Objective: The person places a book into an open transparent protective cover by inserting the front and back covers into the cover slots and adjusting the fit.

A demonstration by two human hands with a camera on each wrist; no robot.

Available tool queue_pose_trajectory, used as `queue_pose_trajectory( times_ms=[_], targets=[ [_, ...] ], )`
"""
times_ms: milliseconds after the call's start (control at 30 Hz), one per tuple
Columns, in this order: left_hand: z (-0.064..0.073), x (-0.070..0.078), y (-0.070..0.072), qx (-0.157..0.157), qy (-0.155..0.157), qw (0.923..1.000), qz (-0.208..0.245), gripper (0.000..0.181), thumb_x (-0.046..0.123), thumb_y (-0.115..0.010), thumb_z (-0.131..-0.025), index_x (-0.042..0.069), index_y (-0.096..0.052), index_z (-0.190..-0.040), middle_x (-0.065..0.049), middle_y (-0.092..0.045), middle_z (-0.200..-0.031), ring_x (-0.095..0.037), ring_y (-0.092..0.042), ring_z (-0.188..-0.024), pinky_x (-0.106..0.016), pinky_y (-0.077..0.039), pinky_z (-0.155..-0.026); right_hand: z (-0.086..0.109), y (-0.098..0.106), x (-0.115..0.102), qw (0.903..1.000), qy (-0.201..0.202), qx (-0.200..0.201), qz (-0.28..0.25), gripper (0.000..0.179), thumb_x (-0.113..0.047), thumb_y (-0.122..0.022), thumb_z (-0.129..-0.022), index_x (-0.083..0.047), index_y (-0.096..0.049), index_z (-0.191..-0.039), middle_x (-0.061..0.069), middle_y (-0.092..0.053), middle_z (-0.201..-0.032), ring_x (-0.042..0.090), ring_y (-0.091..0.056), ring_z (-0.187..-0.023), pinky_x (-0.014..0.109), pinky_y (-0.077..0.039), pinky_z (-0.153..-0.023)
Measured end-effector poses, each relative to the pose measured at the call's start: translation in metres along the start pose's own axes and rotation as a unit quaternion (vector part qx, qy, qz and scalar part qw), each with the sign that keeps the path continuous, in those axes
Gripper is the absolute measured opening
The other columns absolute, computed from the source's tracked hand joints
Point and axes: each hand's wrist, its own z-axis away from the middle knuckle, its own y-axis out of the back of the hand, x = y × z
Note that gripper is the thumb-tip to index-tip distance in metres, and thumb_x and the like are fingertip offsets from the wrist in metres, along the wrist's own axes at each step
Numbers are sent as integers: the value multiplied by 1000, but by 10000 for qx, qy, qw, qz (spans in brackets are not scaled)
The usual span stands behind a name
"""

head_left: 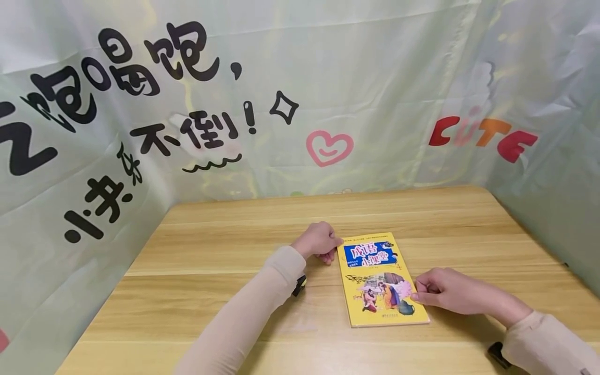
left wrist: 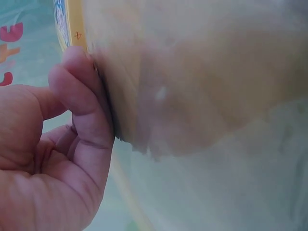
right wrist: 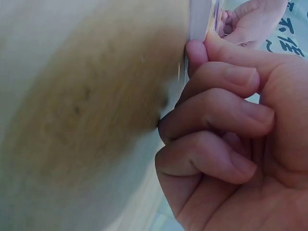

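A yellow book [head_left: 375,281] with a blue title panel lies on the wooden table, cover up. My left hand [head_left: 320,242] is at its upper left corner, fingers curled, thumb and index finger at the edge. The book's spine [left wrist: 76,24] shows just past those fingertips in the left wrist view. Lower down on the opposite side, my right hand [head_left: 452,291] pinches the right edge between thumb and index finger. From the right wrist, the page edges [right wrist: 198,21] appear at that pinch, with the other fingers [right wrist: 207,156] curled below.
The wooden table [head_left: 211,276] extends around the book on all sides. A pale printed cloth [head_left: 375,78] with black characters, a pink heart and coloured letters hangs behind and beside it. Dark wrist straps [head_left: 499,355] show under the sleeves.
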Motion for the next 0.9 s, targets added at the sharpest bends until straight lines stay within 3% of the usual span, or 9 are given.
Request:
queue_pose_trajectory(
  times_ms=[333, 667, 900],
  targets=[
    [1, -1, 1, -116, 69, 9999, 43, 39, 25, -64, -110, 7, -56, -76, -3, -65, -60, -11, -61, -47, -22, -56, -51, -1, 0, 1, 9999, -114, -73, -56, 32, -25, -67, -107, -15, -58, -78, -12, -38, -66, 1, -37, -60, 25, -25, -56],
    [6, 3, 2, -179, 135, 9997, 78, 34, 22, -65, -109, 4, -59, -81, -4, -66, -63, -10, -62, -49, -22, -57, -55, 0, 0, 3, 9999, 86, -76, -76, 33, -25, -68, -106, -14, -57, -77, -14, -37, -66, -1, -36, -61, 25, -25, -56],
    [7, 4, 3, -61, 94, 9999, 0, 36, 21, -66, -109, 7, -57, -77, -4, -68, -65, -11, -63, -52, -21, -55, -56, -1, 2, 0, 9995, -148, -194, -209, 32, -24, -66, -107, -14, -58, -79, -12, -40, -63, 1, -39, -57, 25, -28, -55]
  ],
)
